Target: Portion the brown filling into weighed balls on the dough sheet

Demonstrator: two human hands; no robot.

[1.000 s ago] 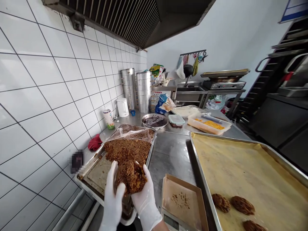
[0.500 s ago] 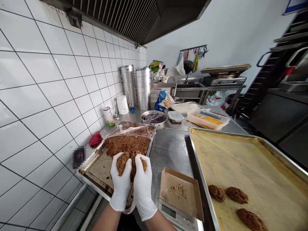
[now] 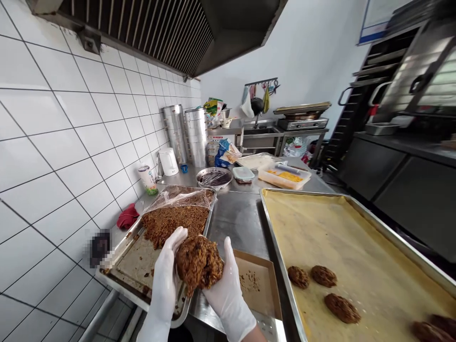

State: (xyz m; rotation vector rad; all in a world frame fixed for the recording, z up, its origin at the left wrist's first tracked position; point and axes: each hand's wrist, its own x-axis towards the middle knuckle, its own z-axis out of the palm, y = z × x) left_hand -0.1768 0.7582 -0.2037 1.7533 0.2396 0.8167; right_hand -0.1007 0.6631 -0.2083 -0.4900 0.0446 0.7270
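As it sits over the near corner of the tray [image 3: 123, 266], the brown lump [image 3: 198, 261] hides both palms; left hand [image 3: 164, 285] and right hand [image 3: 228, 292] curl gloved fingers around it, gripping. Loose mix [image 3: 171, 223] on the tray lies partly under film [image 3: 178, 199], a box [image 3: 261, 280] sits half behind the right hand, and the last patty [image 3: 432, 332] is cut off.

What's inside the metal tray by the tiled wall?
Brown crumbly mix fills the far half of the tray, its back end under clear film. The near half holds only crumbs. The left hand, right hand and their lump hide one corner.
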